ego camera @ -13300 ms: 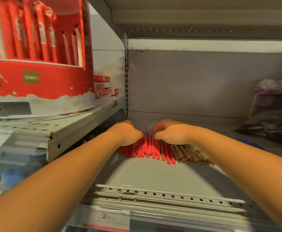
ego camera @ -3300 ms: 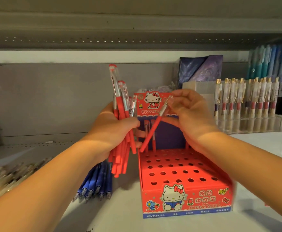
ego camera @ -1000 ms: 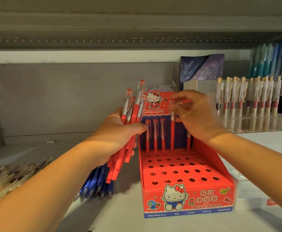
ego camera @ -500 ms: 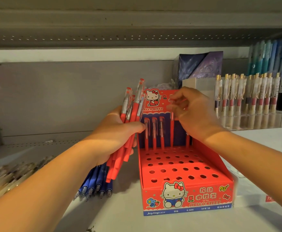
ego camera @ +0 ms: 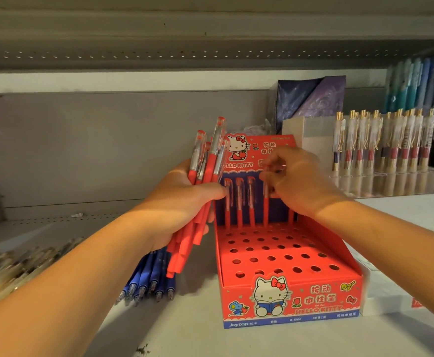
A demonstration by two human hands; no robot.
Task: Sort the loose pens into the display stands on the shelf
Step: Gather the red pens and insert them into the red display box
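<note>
Reading "HELLO KITTY", "Joytop": red stand point(ego camera: 313, 297).

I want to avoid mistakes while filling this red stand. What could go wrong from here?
The left hand grips an uneven bundle of red pens; one could slip onto the blue pens below and mix with them. The right hand pinches a standing pen in the back row of the red stand; its wrist may knock the neighbouring pen.

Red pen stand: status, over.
Left hand grips bundle of red plastic pens. Right hand pinches a red pen in back row of red cardboard stand. Front holes free; nothing blocking.
</note>
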